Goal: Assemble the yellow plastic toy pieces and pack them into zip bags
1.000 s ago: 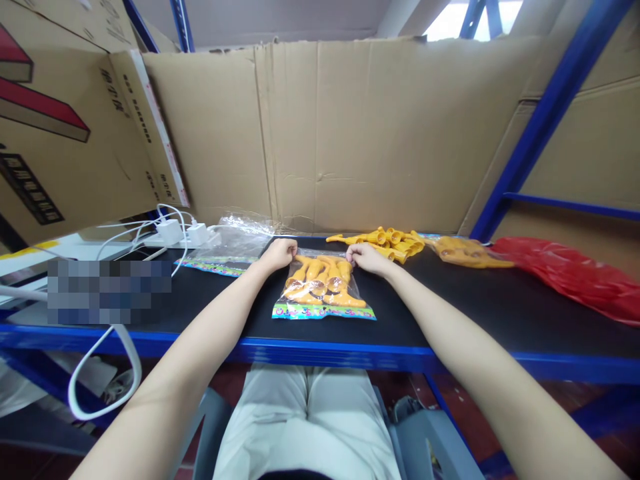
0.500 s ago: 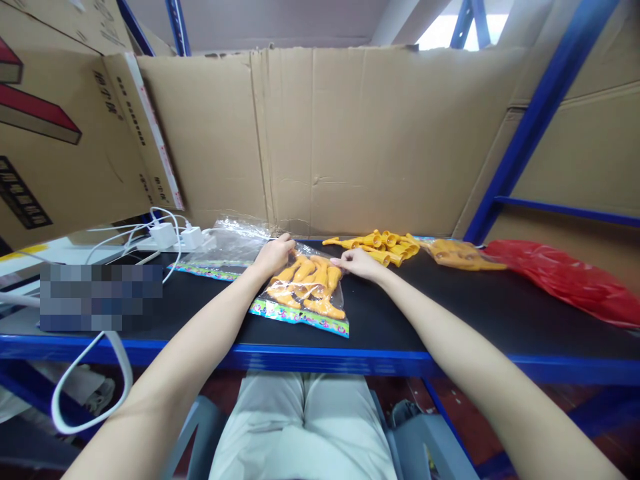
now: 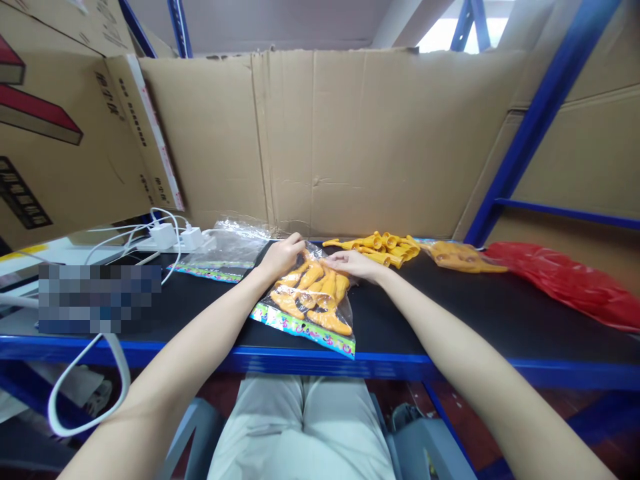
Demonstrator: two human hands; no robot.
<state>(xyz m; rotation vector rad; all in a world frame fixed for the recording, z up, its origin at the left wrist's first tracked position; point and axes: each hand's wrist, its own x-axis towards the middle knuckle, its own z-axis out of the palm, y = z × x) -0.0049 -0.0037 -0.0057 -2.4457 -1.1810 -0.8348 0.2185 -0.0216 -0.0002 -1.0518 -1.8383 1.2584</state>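
A clear plastic bag (image 3: 309, 297) filled with several orange toy pieces lies tilted on the black shelf top (image 3: 450, 313), its colourful printed strip hanging at the front edge. My left hand (image 3: 283, 254) pinches the bag's far left corner with curled fingers. My right hand (image 3: 350, 263) lies across the bag's top edge, fingers stretched flat and pointing left, touching the bag close to my left hand.
Loose orange toy pieces (image 3: 383, 244) lie behind the bag, with another filled bag (image 3: 463, 256) and a red plastic bag (image 3: 570, 283) to the right. Empty clear bags (image 3: 227, 250) and white chargers with cables (image 3: 165, 237) sit at the left. A cardboard wall (image 3: 350, 140) closes the back.
The bag has turned clockwise and slid toward the front edge. My hands moved closer together along its top edge, and my right hand flattened out.
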